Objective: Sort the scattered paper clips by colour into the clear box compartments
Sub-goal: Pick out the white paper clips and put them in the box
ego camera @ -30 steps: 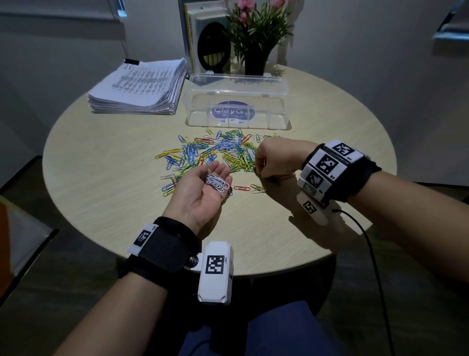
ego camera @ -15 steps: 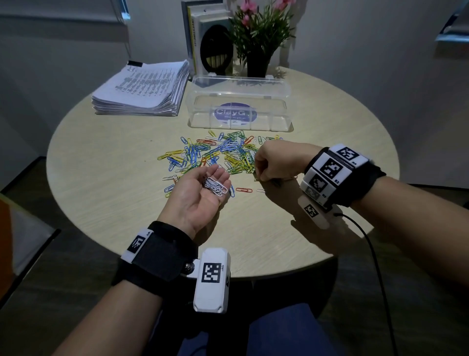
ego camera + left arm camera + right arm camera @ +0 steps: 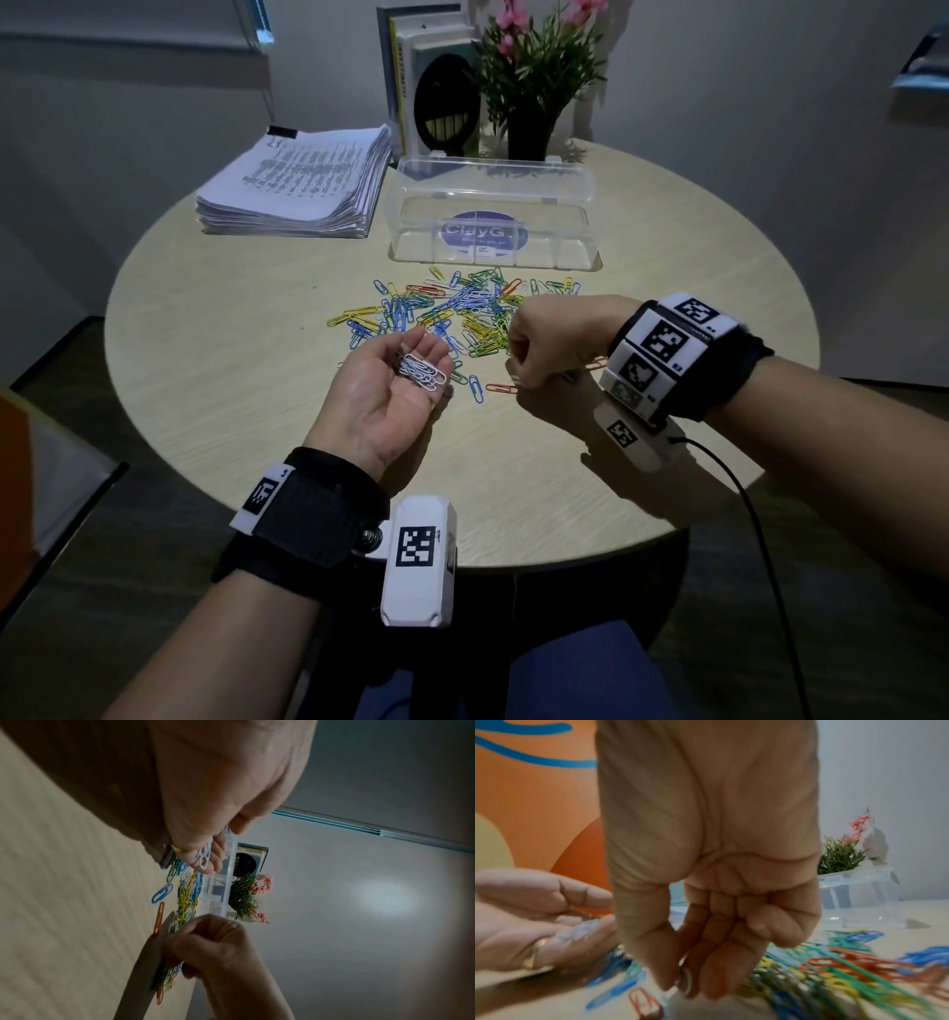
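Little has shifted in the past second: the right hand (image 3: 552, 342) stays curled at the near right edge of the scattered paper clips (image 3: 452, 313), dipped only slightly toward the table (image 3: 215, 370), while the left hand (image 3: 390, 395) remains palm-up beside it, cradling a small bunch of white clips (image 3: 422, 371).

Whether the right thumb and fingertips (image 3: 687, 981) already pinch a clip cannot be told; the wrist view is blurred, though something pale shows between them, just above an orange clip (image 3: 500, 388).

White appears to be the colour being gathered. Doing it well likely means lifting one white clip at a time, clear of the tangled yellow, blue and green ones, then laying it onto the open palm without tipping the bunch.

Left fingers lie relaxed and nearly straight, palm level above the table; the right wrist is bent down, knuckles up.

Beyond the pile stands the clear box (image 3: 493, 216), its compartments showing no clips that can be made out. A paper stack (image 3: 298, 185) and potted plant (image 3: 534, 87) sit at the far side.
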`<state>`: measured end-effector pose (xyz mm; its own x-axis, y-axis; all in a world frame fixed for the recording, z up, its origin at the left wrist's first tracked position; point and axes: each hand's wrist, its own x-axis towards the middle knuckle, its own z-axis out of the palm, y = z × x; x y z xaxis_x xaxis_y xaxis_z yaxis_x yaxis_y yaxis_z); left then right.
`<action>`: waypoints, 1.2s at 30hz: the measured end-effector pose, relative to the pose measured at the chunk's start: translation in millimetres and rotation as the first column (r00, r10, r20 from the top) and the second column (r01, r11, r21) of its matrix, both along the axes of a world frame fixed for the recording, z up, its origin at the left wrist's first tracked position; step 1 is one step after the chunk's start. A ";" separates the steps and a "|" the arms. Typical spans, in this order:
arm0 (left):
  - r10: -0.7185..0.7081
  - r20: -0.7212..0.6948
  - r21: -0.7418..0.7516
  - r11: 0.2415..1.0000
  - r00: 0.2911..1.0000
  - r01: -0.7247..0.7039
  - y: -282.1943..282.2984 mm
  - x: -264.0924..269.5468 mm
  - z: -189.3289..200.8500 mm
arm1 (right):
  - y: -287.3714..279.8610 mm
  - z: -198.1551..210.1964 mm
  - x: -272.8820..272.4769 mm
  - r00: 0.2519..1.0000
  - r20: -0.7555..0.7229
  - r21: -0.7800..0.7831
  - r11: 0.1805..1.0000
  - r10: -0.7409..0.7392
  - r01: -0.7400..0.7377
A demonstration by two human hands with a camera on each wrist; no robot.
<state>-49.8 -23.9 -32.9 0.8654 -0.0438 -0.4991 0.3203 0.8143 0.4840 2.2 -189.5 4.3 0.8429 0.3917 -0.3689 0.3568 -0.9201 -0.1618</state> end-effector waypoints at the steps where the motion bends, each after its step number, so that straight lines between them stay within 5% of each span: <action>1: 0.004 0.000 -0.006 1.000 1.000 -0.004 1.0 0.8 -0.1 | 4.7 0.7 4.0 0.999 0.019 0.064 0.998 -0.029 0.027; 5: 0.012 -0.008 -0.008 1.000 1.000 -0.012 4.2 3.7 0.2 | 28.2 2.3 19.8 0.989 0.108 0.242 0.968 -0.100 0.071; 18: 0.024 -0.010 0.001 1.000 1.000 -0.024 18.1 10.5 -1.7 | 60.7 -8.5 42.2 0.986 0.108 0.036 0.991 -0.131 0.128; 26: 0.014 0.001 0.056 0.998 1.000 -0.014 21.7 12.3 -0.9 | 56.9 9.9 40.2 0.984 0.053 0.225 0.962 -0.169 0.154; 30: 0.022 0.057 -0.083 0.996 0.998 -0.017 16.4 15.6 0.5 | 72.6 23.6 29.0 0.999 -0.023 0.352 0.935 -0.045 0.050; 36: 0.062 0.021 -0.055 0.997 0.998 -0.061 17.1 19.4 -2.4 | 74.4 23.6 33.6 0.996 0.049 0.274 0.960 -0.072 0.056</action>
<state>-30.4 -6.8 -35.3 0.8785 -0.0167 -0.4775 0.2582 0.8575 0.4451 35.8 -115.1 27.9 0.8862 0.4153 -0.2055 0.3152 -0.8653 -0.3898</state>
